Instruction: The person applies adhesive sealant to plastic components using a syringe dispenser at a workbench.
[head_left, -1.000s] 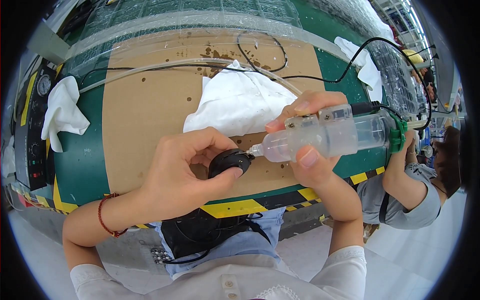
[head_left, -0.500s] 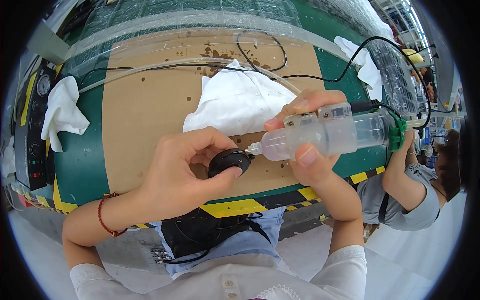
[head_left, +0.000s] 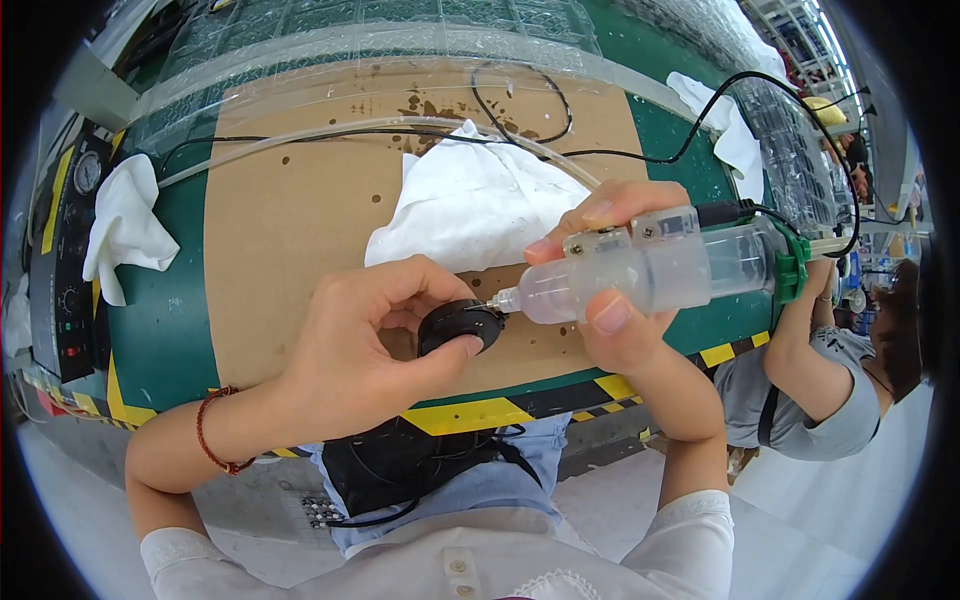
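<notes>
My left hand [head_left: 365, 335] pinches a round black part [head_left: 462, 324] between thumb and fingers, just above the cardboard. In my right hand [head_left: 625, 290] lies a clear dispensing syringe [head_left: 650, 268], tilted almost level, fingers wrapped round its barrel and clear clamp. Its thin needle tip [head_left: 497, 302] meets the upper right edge of the black part; whether it touches cannot be made out exactly. A green cap [head_left: 793, 262] closes the syringe's rear end, where a hose and a black cable join. Behind both hands a crumpled white cloth [head_left: 475, 205] rests on the cardboard.
A brown cardboard sheet [head_left: 270, 230] covers the green bench mat. At the left stands a black dispenser controller [head_left: 68, 260] with a gauge, beside another white cloth [head_left: 130, 230]. A black cable [head_left: 690, 150] loops across the back. Another person [head_left: 825, 380] sits at the right.
Both hands hold nearly the same place. The black part seems turned very slightly, and the syringe has shifted a touch to the left.
</notes>
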